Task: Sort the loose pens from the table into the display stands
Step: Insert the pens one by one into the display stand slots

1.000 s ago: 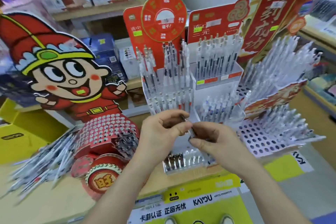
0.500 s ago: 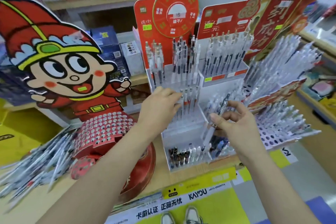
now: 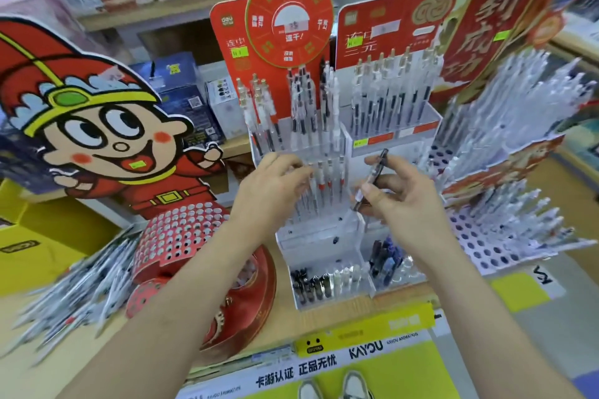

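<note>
gripping a slim clear pen (image 3: 377,168) with dark ends is the right hand (image 3: 405,201); left hand (image 3: 272,191) released.

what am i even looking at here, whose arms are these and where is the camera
No machine here: a person's two bare arms, filmed by one camera worn on their head, looking forward and down. The right hand pinches a pen. The left hand reaches toward the clear display stand, fingers loose near its upright pens. A heap of loose pens lies at the left of the table, beside a red stand with holes.
</note>
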The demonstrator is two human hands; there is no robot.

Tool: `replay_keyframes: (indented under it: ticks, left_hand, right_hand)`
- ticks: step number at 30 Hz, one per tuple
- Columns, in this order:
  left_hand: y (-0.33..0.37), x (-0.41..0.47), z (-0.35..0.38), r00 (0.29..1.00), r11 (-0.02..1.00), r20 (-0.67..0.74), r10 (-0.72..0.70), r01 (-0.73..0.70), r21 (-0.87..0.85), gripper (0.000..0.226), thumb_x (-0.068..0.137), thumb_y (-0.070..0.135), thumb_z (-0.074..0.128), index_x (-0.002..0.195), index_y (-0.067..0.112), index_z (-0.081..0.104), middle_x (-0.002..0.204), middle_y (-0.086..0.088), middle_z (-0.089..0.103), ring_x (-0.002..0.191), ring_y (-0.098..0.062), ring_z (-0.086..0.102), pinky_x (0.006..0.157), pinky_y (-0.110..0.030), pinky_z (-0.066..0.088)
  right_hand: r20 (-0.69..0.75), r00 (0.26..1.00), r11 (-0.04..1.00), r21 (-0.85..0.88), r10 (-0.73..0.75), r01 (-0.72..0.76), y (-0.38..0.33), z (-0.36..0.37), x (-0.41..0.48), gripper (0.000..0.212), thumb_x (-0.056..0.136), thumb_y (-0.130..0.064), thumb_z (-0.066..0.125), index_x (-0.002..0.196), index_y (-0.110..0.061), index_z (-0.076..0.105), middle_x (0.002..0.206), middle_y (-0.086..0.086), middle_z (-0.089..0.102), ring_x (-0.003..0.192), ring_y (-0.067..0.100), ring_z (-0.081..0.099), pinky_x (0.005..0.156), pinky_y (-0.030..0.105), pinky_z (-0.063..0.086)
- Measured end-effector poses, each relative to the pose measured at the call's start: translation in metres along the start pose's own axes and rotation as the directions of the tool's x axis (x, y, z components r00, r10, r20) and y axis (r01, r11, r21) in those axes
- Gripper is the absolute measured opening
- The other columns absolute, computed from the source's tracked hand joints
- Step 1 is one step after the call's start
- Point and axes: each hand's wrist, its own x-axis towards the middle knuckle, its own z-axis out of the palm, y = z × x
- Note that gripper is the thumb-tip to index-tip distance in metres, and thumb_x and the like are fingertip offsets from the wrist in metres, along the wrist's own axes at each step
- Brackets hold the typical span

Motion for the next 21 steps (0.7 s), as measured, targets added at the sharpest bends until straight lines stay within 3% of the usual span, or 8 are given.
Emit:
replay_keyframes:
  ticks: [5, 9, 13, 16, 21]
  left_hand:
    - [0.006, 0.003, -0.004, 0.993, 0.992, 0.045, -0.108, 0.111, -0.062, 0.02, 0.087, 0.024, 0.07, 0.105, 0.019, 0.073, 0.099, 0.0, 0.061, 0.09, -0.024, 0.051, 0.07, -0.04, 0.053]
    - [0.01, 0.006, -0.004, 0.985, 0.984, 0.054, -0.166, 0.169, -0.056, 0.019, 0.087, 0.025, 0.07, 0.104, 0.018, 0.074, 0.097, 0.0, 0.061, 0.09, -0.024, 0.052, 0.072, -0.041, 0.053]
    - [0.022, 0.005, -0.017, 0.968, 0.949, 0.025, -0.251, 0.251, -0.192, 0.018, 0.091, 0.023, 0.065, 0.104, 0.017, 0.074, 0.096, 0.003, 0.067, 0.091, -0.02, 0.056, 0.08, -0.033, 0.048]
    - [0.029, -0.009, -0.031, 0.94, 0.897, 0.024, -0.34, 0.332, -0.293, 0.015, 0.089, 0.018, 0.067, 0.101, 0.018, 0.075, 0.092, 0.005, 0.07, 0.086, -0.014, 0.057, 0.078, -0.027, 0.046]
    - [0.01, -0.059, -0.049, 0.873, 0.846, 0.052, -0.485, 0.483, -0.226, 0.02, 0.086, 0.01, 0.067, 0.101, 0.02, 0.075, 0.098, 0.011, 0.071, 0.091, -0.003, 0.057, 0.082, -0.015, 0.043]
  right_hand:
    - [0.097, 0.995, 0.999, 0.03, -0.019, 0.016, -0.004, 0.001, 0.011, 0.034, 0.097, 0.007, 0.046, 0.106, -0.024, 0.057, 0.094, -0.002, 0.069, 0.083, 0.013, 0.072, 0.073, 0.023, 0.058]
    - [0.123, 0.991, 0.998, 0.042, -0.054, 0.049, -0.007, 0.0, 0.014, 0.036, 0.098, 0.01, 0.042, 0.106, -0.022, 0.056, 0.1, 0.006, 0.06, 0.085, 0.02, 0.072, 0.077, 0.029, 0.059]
    - [0.123, 0.992, 0.992, 0.127, -0.032, 0.017, -0.012, -0.004, 0.018, 0.034, 0.098, 0.01, 0.04, 0.109, -0.018, 0.055, 0.1, 0.013, 0.062, 0.082, 0.023, 0.073, 0.072, 0.027, 0.058]
    - [0.137, 0.99, 0.984, 0.178, -0.02, -0.004, -0.017, -0.003, 0.018, 0.037, 0.098, 0.01, 0.039, 0.111, -0.021, 0.053, 0.097, 0.012, 0.062, 0.081, 0.022, 0.073, 0.071, 0.026, 0.058]
    - [0.195, 0.981, 0.97, 0.236, 0.009, -0.055, -0.023, 0.015, 0.015, 0.042, 0.095, 0.014, 0.04, 0.115, -0.021, 0.051, 0.078, 0.006, 0.066, 0.075, 0.027, 0.071, 0.07, 0.032, 0.06]
